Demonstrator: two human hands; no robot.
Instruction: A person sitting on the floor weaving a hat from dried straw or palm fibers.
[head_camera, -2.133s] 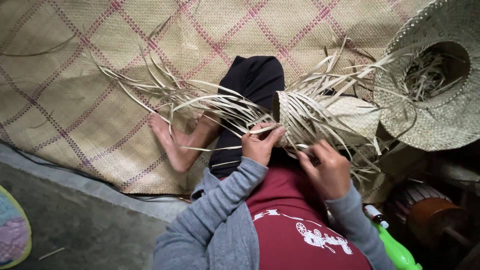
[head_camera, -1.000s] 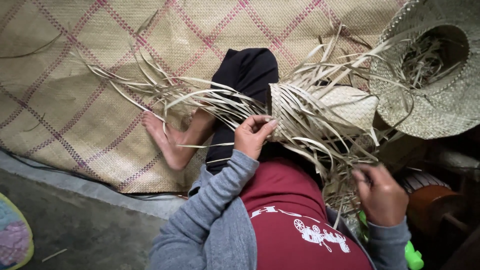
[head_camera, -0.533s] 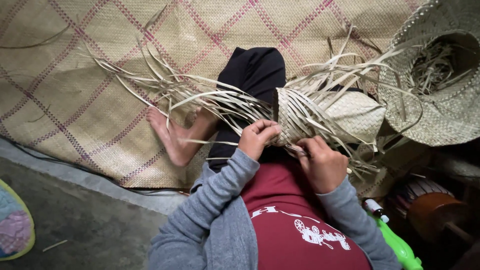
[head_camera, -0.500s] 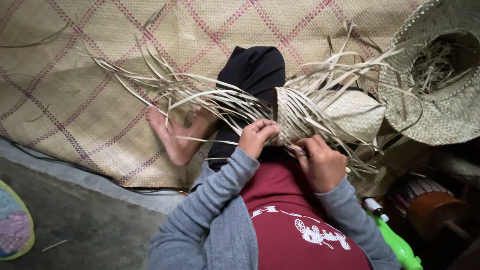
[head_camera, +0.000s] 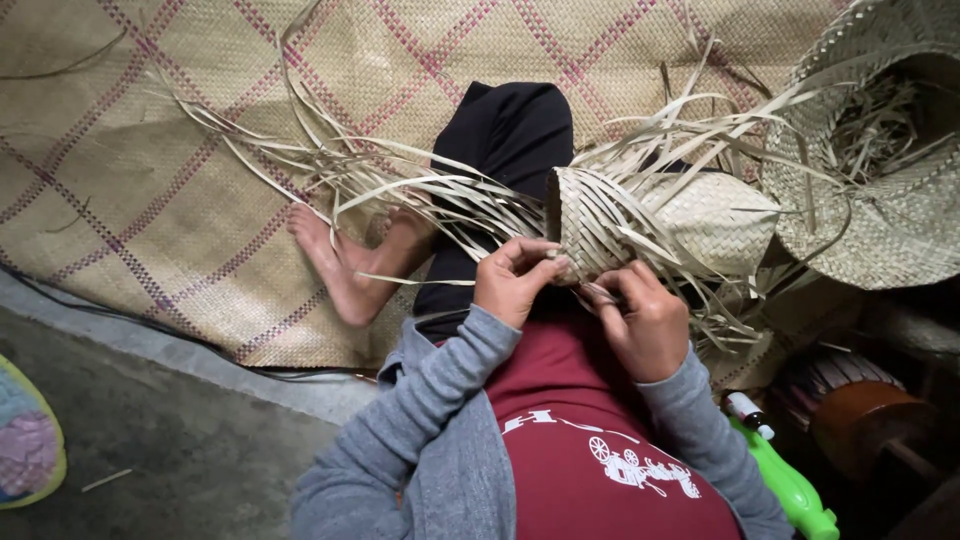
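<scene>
A half-woven straw piece (head_camera: 660, 215) rests on my lap, with many loose pale strips (head_camera: 400, 185) fanning out to the left and upward. My left hand (head_camera: 515, 280) pinches strips at the piece's near left edge. My right hand (head_camera: 645, 320) is closed on a strip at its near edge, just right of the left hand. Both hands touch the weave. I wear grey sleeves and a dark red top; my bare foot (head_camera: 345, 265) lies on the mat.
A large woven mat (head_camera: 150, 180) with pink crossing lines covers the floor. A finished straw hat (head_camera: 880, 160) lies upturned at the right. A green spray bottle (head_camera: 785, 480) and a brown round object (head_camera: 860, 420) sit at the lower right.
My right hand had pulled a strip out to the lower right one second ago; it has come back to the weave's near edge beside my left hand.
</scene>
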